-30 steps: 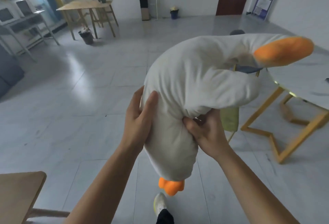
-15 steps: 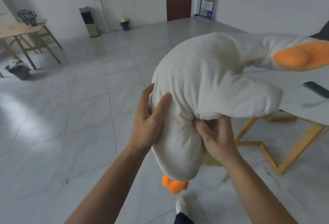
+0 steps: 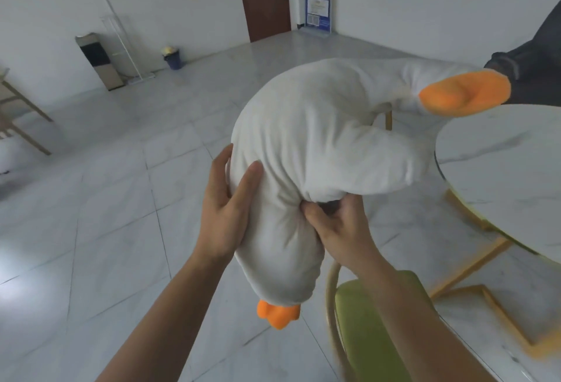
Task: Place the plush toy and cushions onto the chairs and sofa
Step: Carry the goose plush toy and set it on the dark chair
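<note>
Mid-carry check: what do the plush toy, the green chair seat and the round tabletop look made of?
Plush toy: soft matte white fabric over stuffing; it creases and bunches where the right hand grips it. Green chair seat: smooth padded upholstery, perhaps faux leather, though blurred. Round tabletop: glossy marble or marble-look slab, with grey veining.
</note>
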